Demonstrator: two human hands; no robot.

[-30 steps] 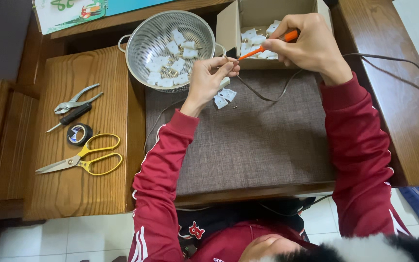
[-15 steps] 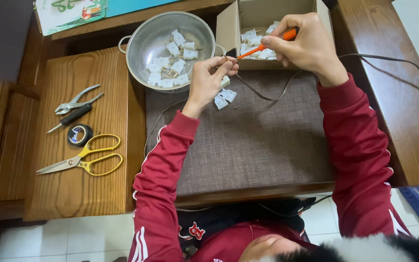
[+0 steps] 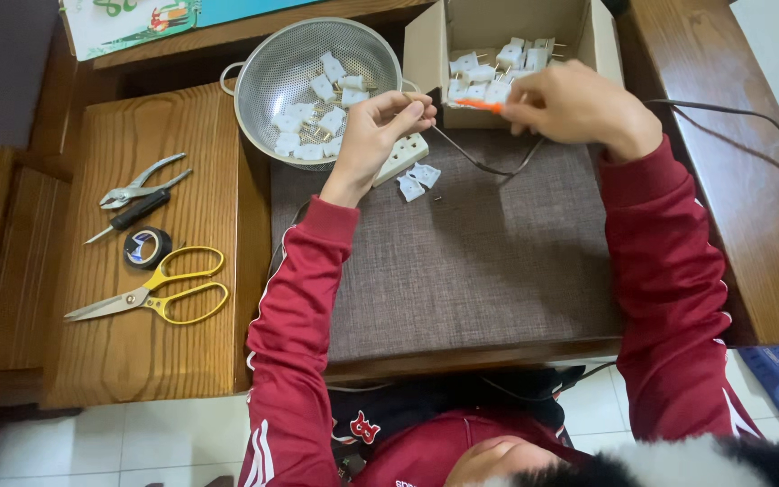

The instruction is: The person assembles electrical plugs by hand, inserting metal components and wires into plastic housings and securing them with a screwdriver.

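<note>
My left hand (image 3: 388, 126) pinches a small white plug part and the end of a dark cable (image 3: 489, 167) above the grey mat (image 3: 480, 261). My right hand (image 3: 574, 104) grips an orange-handled screwdriver (image 3: 478, 105) whose tip points left at the part in my left hand. A cream socket block (image 3: 405, 155) and two loose white plug pieces (image 3: 416, 179) lie on the mat just below my left hand. Both sleeves are red.
A metal colander (image 3: 254, 81) holds several white plug parts; a cardboard box (image 3: 426, 50) behind my hands holds more. On the wooden board at left lie pliers (image 3: 142, 183), a black-handled tool (image 3: 137, 212), black tape (image 3: 147, 246) and yellow scissors (image 3: 160, 293). A dark cable (image 3: 750, 135) crosses the right table.
My right hand has shifted slightly, bringing the screwdriver lower and more level toward my left hand. My left hand keeps its grip on the part.
</note>
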